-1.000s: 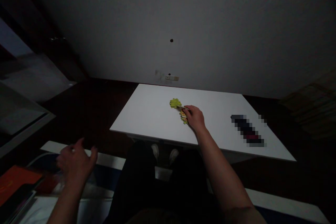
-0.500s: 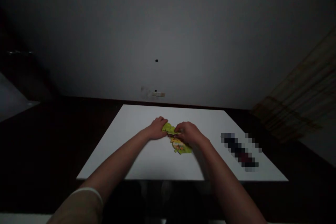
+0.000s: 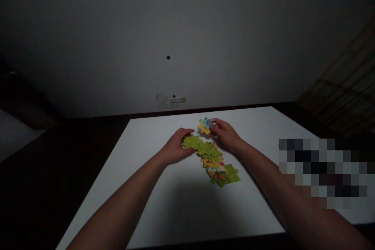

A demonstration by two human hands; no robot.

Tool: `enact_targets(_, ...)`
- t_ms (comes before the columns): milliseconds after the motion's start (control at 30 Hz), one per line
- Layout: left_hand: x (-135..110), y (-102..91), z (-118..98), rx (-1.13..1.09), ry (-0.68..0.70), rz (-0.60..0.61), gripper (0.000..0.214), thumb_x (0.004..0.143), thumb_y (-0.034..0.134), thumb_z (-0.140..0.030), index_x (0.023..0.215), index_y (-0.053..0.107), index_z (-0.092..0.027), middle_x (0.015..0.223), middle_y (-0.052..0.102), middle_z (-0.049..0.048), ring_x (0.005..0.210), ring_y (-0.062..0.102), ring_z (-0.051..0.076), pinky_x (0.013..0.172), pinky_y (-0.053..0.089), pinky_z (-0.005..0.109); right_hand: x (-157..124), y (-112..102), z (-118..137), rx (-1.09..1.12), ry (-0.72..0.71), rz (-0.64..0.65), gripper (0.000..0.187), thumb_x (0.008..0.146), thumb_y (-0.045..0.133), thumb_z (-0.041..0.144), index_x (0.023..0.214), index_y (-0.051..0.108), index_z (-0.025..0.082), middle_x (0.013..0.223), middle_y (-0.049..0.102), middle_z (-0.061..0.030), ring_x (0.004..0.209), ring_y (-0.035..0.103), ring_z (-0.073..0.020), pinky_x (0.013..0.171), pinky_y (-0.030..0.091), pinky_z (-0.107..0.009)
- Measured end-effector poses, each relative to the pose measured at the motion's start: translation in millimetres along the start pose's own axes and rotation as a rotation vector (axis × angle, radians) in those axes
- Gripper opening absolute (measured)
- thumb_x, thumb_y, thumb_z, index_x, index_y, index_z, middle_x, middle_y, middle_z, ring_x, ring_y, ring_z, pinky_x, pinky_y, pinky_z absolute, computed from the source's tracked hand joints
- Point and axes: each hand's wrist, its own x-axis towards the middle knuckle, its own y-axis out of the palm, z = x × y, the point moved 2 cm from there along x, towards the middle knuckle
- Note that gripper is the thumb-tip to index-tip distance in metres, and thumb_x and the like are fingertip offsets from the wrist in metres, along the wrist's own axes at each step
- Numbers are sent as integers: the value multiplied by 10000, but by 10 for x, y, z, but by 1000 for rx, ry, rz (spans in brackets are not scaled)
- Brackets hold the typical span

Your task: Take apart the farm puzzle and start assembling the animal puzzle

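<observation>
My right hand [image 3: 227, 134] pinches a jigsaw puzzle piece [image 3: 204, 125] in yellow, turquoise and grey, raised above the table. Below and to its left, my left hand [image 3: 175, 146] curves around the far left end of a row of green puzzle pieces [image 3: 202, 146], thumb on the near side and fingers on the far side. From there the overlapping pieces run toward me and to the right. Yellow and red printed pieces [image 3: 213, 164] lie in the middle, and a green puzzle piece [image 3: 231, 175] is at the near end.
The white table [image 3: 146, 211] reaches close to the wall. At its right side a pixelated patch [image 3: 322, 168] hides whatever lies there. A wall socket [image 3: 178, 100] sits low behind the table, and a patterned curtain [image 3: 348, 82] hangs at the right.
My right hand has lifted away from the row with a yellow and turquoise piece. My left hand stays at the left end of the green pieces. The camera view has shifted closer to the table.
</observation>
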Motion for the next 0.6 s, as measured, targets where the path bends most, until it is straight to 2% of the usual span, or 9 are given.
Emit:
enact_targets(133, -12, -37, -66, -22, 33, -22, 717, 789, 903, -273, 1485, 736, -238, 1365, 726, 120, 1214, 709, 315, 1119, 599, 511, 14, -27, 36, -20, -10, -39, 353, 820, 814, 561, 981, 784, 249, 741, 754, -4, 735, 690, -233, 749, 537, -363)
enact_targets(233, -24, -75, -130, -44, 83, -56, 695, 784, 912, -273, 1461, 763, -231, 1378, 730, 131, 1244, 710, 321, 1138, 592, 518, -2, -8, 47, -70, -11, -39, 329, 817, 808, 578, 859, 753, 256, 745, 743, -3, 727, 647, -222, 704, 492, -345)
enact_targets(367, -14, -162, -149, -70, 108, -157, 557, 802, 909, -313, 1349, 835, -243, 1342, 765, 131, 1263, 717, 333, 1176, 574, 542, -47, 52, 89, -46, 14, 4, 370, 837, 790, 607, 765, 691, 258, 727, 701, 0, 710, 589, -210, 673, 458, -335)
enact_targets(433, 12, -203, -105, -116, 57, -238, 424, 831, 901, -371, 1233, 872, -241, 1288, 787, 129, 1238, 729, 335, 1174, 571, 549, -61, 70, 113, -29, 5, 2, 346, 843, 771, 589, 773, 682, 262, 729, 685, 5, 718, 582, -212, 674, 458, -335)
enact_targets(500, 50, -222, -29, -243, -55, -326, 373, 855, 911, -487, 1121, 882, -227, 1221, 810, 130, 1186, 747, 327, 1150, 580, 537, -63, 66, 121, -49, -23, -16, 294, 851, 739, 545, 799, 691, 261, 754, 688, 6, 741, 594, -216, 697, 470, -338)
enact_targets(600, 101, -209, 85, -545, -241, -445, 558, 802, 942, -708, 1007, 848, -198, 1087, 835, 123, 1052, 775, 293, 1049, 626, 483, -46, 24, 76, -153, -47, -24, 244, 851, 674, 439, 957, 769, 241, 884, 765, -16, 823, 668, -235, 779, 514, -352)
